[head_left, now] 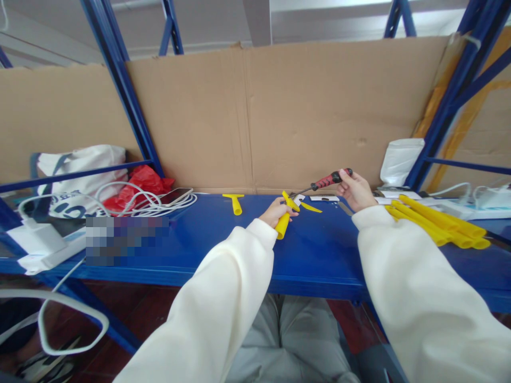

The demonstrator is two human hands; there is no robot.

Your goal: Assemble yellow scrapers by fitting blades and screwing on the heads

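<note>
My left hand [274,210] is closed around a yellow plastic piece [283,226] with a flared tubular end pointing down toward me. A red and black screwdriver [328,181] is pinched at the end of its handle by my right hand [356,190]. Its shaft runs left to the top of the yellow piece; whether the tip touches is too small to tell. A thin yellow strip [311,207] shows just right of my left hand. Farther left on the blue table [191,239] lies a yellow T-shaped piece [237,204], apart from both hands.
Several yellow tubes [447,223] lie beside my right forearm. White cables [159,205], a red plastic bag [139,186] and a white cloth bag [83,162] crowd the left. A cardboard sheet [311,111] stands behind, between blue metal posts [120,90]. A white pouch [401,162] leans at right.
</note>
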